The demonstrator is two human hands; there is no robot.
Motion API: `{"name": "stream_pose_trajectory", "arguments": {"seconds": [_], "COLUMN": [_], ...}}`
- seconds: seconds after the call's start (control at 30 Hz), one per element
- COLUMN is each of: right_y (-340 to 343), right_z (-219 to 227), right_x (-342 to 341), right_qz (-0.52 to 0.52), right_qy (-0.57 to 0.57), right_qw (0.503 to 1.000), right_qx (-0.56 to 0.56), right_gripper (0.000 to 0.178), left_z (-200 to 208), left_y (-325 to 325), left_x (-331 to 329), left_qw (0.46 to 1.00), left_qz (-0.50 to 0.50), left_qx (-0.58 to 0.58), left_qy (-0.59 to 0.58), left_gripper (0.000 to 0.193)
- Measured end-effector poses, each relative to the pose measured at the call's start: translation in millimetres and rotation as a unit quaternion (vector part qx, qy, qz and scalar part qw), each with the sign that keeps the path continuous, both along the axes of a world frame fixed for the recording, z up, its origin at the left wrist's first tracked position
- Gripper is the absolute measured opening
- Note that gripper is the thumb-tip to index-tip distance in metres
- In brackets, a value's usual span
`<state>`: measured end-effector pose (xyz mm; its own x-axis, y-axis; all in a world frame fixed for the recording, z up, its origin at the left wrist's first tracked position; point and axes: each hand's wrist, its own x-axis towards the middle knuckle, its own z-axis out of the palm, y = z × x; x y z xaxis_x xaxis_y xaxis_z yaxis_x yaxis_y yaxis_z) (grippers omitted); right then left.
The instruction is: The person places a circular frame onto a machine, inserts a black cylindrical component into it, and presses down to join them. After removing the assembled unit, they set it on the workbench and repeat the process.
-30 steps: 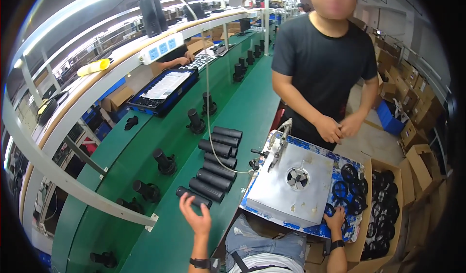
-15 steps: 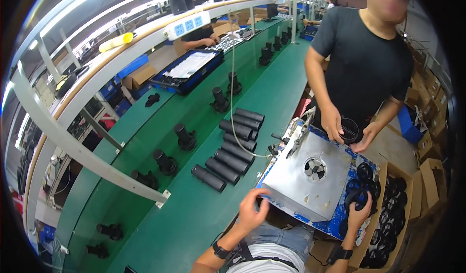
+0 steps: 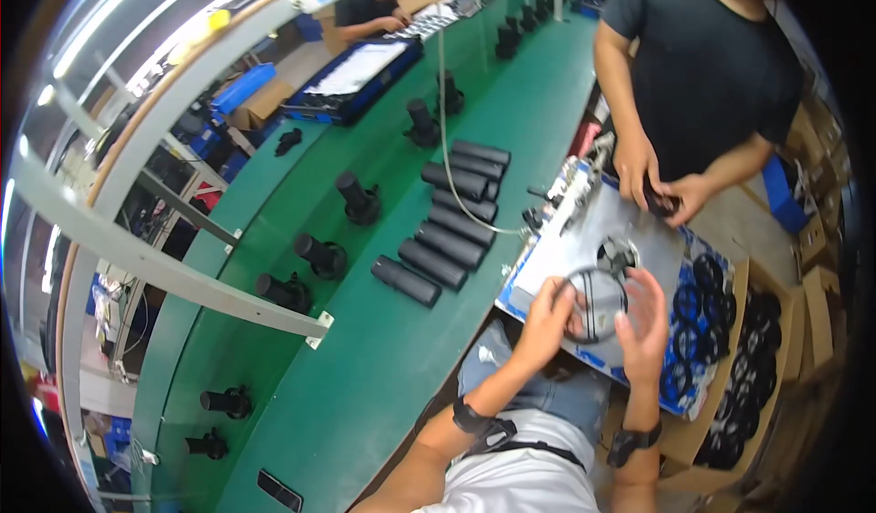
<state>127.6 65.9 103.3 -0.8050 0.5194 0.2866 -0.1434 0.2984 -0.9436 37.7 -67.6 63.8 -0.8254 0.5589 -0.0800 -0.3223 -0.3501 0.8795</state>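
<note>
A thin black ring with crossbars [image 3: 592,307] is held up over the near side of a silver metal box. My left hand [image 3: 546,317] is closed on the ring's left edge. At its right edge, my right hand [image 3: 644,328] has its fingers apart and slightly blurred, with the thumb close against the rim. Behind the ring, the metal box [image 3: 650,232] has a round opening with fan blades [image 3: 618,252], partly covered. More black rings [image 3: 701,317] lie on the blue-and-white worn surface to the right of my right hand.
A cardboard box [image 3: 741,299] of black rings stands at right. Across the metal box, a co-worker's hands [image 3: 662,189] hold a dark part. Several black tubes [image 3: 444,244] lie on the green bench [image 3: 365,404], with a phone [image 3: 279,491] nearer. A grey frame post [image 3: 182,258] crosses at left.
My right hand has brought a ring from the pile to above the metal box. My left hand has moved from the box's corner onto the ring. The view has shifted.
</note>
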Motion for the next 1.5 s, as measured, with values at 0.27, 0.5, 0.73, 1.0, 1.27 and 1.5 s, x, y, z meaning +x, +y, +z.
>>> {"name": "stream_pose_trajectory", "arguments": {"seconds": [0.27, 0.5, 0.73, 1.0, 1.27, 1.5], "right_y": [-7, -2, -10, -4, -11, -5], "right_z": [-16, -38, -64, -54, -59, -82], "right_x": [-16, 2, 38, 6, -17, -15], "right_qz": [0.015, 0.004, -0.039, -0.079, -0.08, -0.096], "right_qy": [0.011, -0.004, -0.068, -0.135, -0.149, -0.133], "right_qw": [0.968, 0.959, 0.955, 0.981, 0.986, 0.986], "right_qx": [-0.25, -0.283, -0.287, -0.11, 0.007, -0.004], "right_gripper": [0.025, 0.035, 0.024, 0.025, 0.024, 0.023], "left_z": [2, -36, -41, -64, -69, -76], "left_y": [23, 9, -6, 25, 24, 25], "left_x": [9, 2, 26, -2, -24, -30], "left_qw": [0.995, 0.983, 0.952, 0.962, 0.958, 0.941], "left_qz": [0.021, -0.071, -0.124, -0.075, -0.064, -0.096], "left_qx": [0.071, -0.053, -0.115, -0.101, -0.139, -0.162], "left_qy": [0.065, 0.161, 0.254, 0.241, 0.243, 0.283], "left_gripper": [0.026, 0.029, 0.041, 0.044, 0.054, 0.051]}}
